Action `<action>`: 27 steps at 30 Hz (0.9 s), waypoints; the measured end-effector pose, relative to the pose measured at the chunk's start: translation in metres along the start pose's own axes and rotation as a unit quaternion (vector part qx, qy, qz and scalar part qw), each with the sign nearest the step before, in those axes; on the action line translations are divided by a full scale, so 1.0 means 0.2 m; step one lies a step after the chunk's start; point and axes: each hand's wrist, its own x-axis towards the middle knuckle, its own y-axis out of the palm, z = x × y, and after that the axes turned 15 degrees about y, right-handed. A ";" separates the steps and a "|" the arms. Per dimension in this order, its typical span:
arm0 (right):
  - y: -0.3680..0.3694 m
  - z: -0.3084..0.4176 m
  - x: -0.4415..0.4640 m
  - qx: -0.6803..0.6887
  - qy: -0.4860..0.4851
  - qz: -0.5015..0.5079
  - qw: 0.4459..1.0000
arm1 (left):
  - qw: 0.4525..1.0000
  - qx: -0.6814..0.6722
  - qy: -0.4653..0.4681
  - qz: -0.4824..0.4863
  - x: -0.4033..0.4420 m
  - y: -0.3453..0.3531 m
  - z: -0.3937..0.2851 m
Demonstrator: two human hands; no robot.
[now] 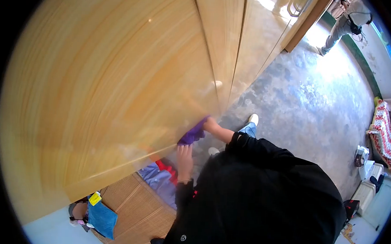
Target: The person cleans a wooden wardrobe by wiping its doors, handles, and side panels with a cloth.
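Indoors, on a mottled grey floor (pixel 288 100), facing a tall, glossy wood-grain cabinet (pixel 110 74) at ten o'clock, with twelve at the top of the view. Wears a black jacket (pixel 266 190), nearest the camera, between four and five. Has a small purple cloth (pixel 193 134) at the very middle, bunched between both hands, close to the cabinet front. Brings the left hand (pixel 185 157) up from six, fingers nearly straight and side by side, tips touching the cloth's lower edge; cannot tell whether pinching it, thumb out of sight. Has the right hand (pixel 209 123) at the cloth's upper end, towards three, fingers hidden by fabric; cannot tell how far curled.

Past the left hand, at seven, red cloth (pixel 169 169) against lavender cloth (pixel 158 181), at the edge of a brown woven surface (pixel 135 198). Towards three, a pale shoe (pixel 253 119). Between seven and eight, blue cloth (pixel 103 218) beside a yellow tag (pixel 95 198). Across the floor, near four, a pale box (pixel 364 194); at three, red-and-white patterned cloth (pixel 383 134). Farthest, at two, another person (pixel 339 32) in jeans.
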 end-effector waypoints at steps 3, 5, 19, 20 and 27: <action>-0.07 0.05 -0.09 0.121 0.040 0.165 0.978 | 1.000 0.029 -0.007 -0.004 -0.06 -0.06 0.00; -0.19 0.22 -0.25 0.040 0.027 0.172 0.984 | 0.998 0.048 0.000 -0.032 -0.02 -0.15 -0.06; -1.04 1.11 -1.11 0.031 -0.364 -0.002 0.931 | 0.851 0.272 -0.032 -0.448 1.00 -0.62 -0.39; -1.11 1.13 -1.14 0.026 -0.352 -0.049 0.934 | 0.862 0.279 -0.022 -0.423 1.09 -0.64 -0.42; -1.31 1.02 -0.78 -0.013 -0.358 -0.207 0.911 | 0.893 0.298 -0.006 -0.336 1.41 -0.42 -0.45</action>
